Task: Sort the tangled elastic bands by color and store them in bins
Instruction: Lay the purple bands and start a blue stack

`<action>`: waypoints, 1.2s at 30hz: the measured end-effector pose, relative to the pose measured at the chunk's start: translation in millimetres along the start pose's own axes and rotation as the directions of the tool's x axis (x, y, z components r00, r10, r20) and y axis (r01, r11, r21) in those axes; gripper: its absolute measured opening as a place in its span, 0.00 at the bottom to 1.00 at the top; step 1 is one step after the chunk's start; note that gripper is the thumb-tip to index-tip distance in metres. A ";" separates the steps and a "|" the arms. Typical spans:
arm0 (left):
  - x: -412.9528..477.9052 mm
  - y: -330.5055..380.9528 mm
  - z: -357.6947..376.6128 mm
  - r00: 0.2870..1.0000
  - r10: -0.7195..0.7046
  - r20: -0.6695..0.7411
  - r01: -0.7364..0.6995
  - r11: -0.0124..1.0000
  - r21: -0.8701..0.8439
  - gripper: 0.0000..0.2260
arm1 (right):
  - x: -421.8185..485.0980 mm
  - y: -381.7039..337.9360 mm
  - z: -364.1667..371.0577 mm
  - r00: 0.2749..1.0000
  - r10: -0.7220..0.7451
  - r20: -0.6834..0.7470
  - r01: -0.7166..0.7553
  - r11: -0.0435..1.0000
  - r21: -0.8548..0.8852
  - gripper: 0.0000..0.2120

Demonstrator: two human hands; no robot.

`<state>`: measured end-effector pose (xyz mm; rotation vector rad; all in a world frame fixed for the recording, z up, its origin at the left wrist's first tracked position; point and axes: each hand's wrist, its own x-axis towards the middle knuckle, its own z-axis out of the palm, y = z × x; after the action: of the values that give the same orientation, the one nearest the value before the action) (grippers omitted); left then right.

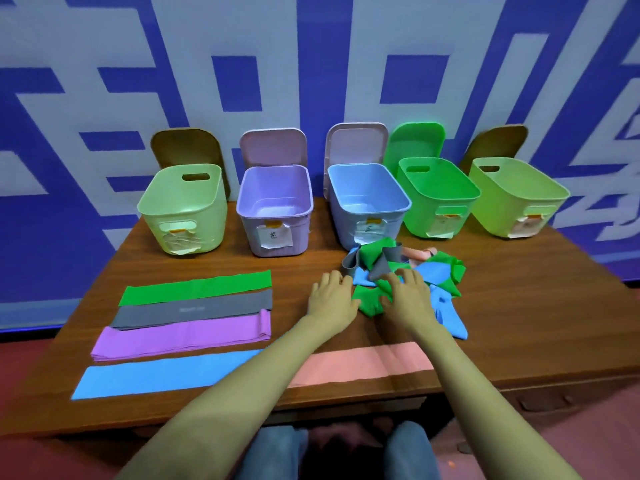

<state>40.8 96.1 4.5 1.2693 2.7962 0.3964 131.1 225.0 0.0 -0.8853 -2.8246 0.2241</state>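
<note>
A tangle of elastic bands (433, 271) in green, blue, grey and pink lies on the wooden table (519, 323), in front of the blue bin (367, 202). My left hand (330, 294) touches the tangle's left edge with straight fingers, next to a grey band (379, 268). My right hand (410, 294) lies on the tangle, its fingers and thumb curled onto a green band (370, 304). Flat sorted bands lie at the left: green (195, 287), grey (194, 308), purple (183, 336), blue (166, 374). A pink one (363, 363) lies under my forearms.
A row of open bins stands at the table's back: pale green (183, 206), purple (275, 206), blue, green (436, 195) and yellow-green (516, 195). Their lids lean on the patterned wall behind. The near table edge runs just beyond the blue and pink bands.
</note>
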 end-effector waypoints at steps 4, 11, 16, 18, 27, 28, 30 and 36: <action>34.6 16.8 7.4 0.999 0.032 0.038 -0.031 0.999 -0.008 0.20 | 25.4 20.6 4.4 0.993 0.091 0.070 -0.092 0.996 0.010 0.28; 74.7 31.7 30.3 0.986 0.158 0.047 -0.158 0.987 -0.004 0.21 | 66.6 50.8 3.1 0.950 0.297 0.098 -0.293 0.955 -0.048 0.32; 82.3 33.1 49.7 0.978 0.158 0.138 -0.172 0.981 0.091 0.21 | 68.7 72.8 7.7 0.961 0.245 0.127 -0.247 0.969 0.002 0.15; 84.1 32.1 52.2 0.982 0.137 0.132 -0.149 0.985 0.089 0.18 | 65.1 74.7 2.8 0.973 0.229 0.039 -0.230 0.972 0.042 0.12; 79.0 4.6 25.9 0.981 -0.043 -0.189 -0.017 0.951 -0.308 0.09 | 65.7 38.1 -59.3 0.962 0.134 -0.240 -0.036 0.927 0.374 0.11; 76.8 0.3 19.4 0.985 -0.039 -0.167 -0.017 0.948 -0.319 0.13 | 67.6 31.4 -67.2 0.962 0.121 -0.245 -0.005 0.905 0.425 0.10; 72.2 -6.0 3.2 0.994 -0.020 -0.112 -0.027 0.914 -0.404 0.22 | 70.5 16.0 -81.5 0.967 0.092 -0.237 0.048 0.850 0.525 0.08; 52.4 1.4 -53.1 0.997 0.072 -0.042 -0.069 0.418 -0.906 0.21 | 73.8 -34.4 -112.7 0.963 -0.013 -0.270 0.197 0.716 0.670 0.07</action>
<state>-0.6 124.7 59.6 1.0173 1.8494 1.6283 76.0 249.8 125.2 -0.5158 -2.2393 1.0045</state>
